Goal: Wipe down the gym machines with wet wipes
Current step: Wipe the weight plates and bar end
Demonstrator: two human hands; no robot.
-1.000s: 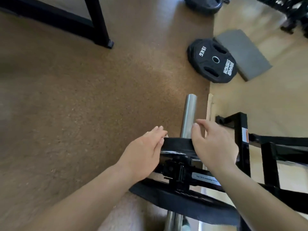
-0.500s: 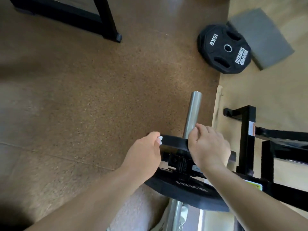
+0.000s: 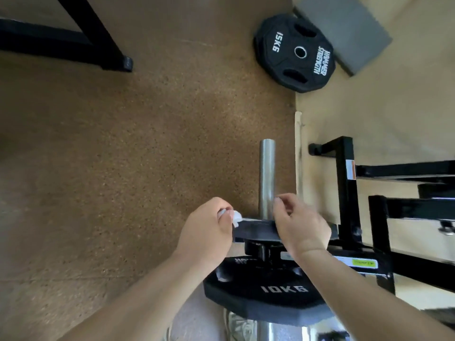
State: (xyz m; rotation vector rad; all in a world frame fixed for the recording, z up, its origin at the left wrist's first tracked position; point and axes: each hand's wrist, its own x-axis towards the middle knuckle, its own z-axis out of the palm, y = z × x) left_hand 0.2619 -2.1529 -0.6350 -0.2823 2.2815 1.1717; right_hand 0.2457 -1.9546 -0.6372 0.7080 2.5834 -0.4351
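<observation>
- Brown speckled gym floor [image 3: 123,156] lay beyond the fingers, with a 15KG plate [image 3: 294,52] well apart.
- Fingers of the left hand [image 3: 206,230] pinched a white wipe [image 3: 235,216] against the upper plate [image 3: 256,230].
- Fingers of the right hand [image 3: 301,227] curled beside the steel peg [image 3: 267,173]; grip unclear.
- Wiping looked barely begun; peg and frame [image 3: 346,193] remained.

A single wide-angle view looks from the person's head steeply down and slightly forward. It sits close above the left hand [image 3: 206,232] and right hand [image 3: 300,230], low in the centre, forearms entering from the bottom edge. The brown floor [image 3: 123,156] fills the left and upper middle; a loose weight plate [image 3: 294,52] lies farther off, upper right.
</observation>
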